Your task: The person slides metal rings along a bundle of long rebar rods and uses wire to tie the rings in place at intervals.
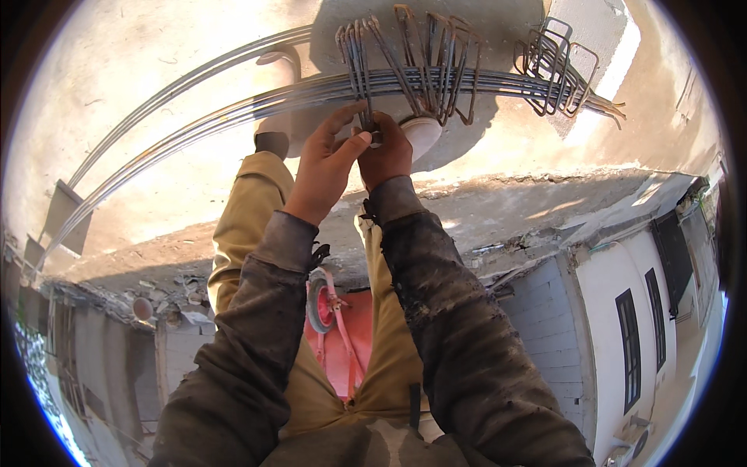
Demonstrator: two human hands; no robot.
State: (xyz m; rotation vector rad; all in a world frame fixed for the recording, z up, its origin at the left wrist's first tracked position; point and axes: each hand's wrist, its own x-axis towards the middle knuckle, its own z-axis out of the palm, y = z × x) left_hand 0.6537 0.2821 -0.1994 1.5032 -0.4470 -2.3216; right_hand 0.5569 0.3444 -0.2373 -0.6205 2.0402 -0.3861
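Note:
A bundle of long steel reinforcing bars lies across a concrete slab. Rectangular stirrups are threaded over the bars near my hands. My left hand reaches up with fingers spread, fingertips touching the bars beside one stirrup. My right hand is closed around the lower end of that stirrup where it meets the bars. Whether a tie wire or tool is in it is hidden. My white shoes stand under the bars.
A second cluster of stirrups hangs on the bars to the right. The slab edge drops off just below my feet. Far beneath lie a red wheelbarrow, white brick walls and dark windows.

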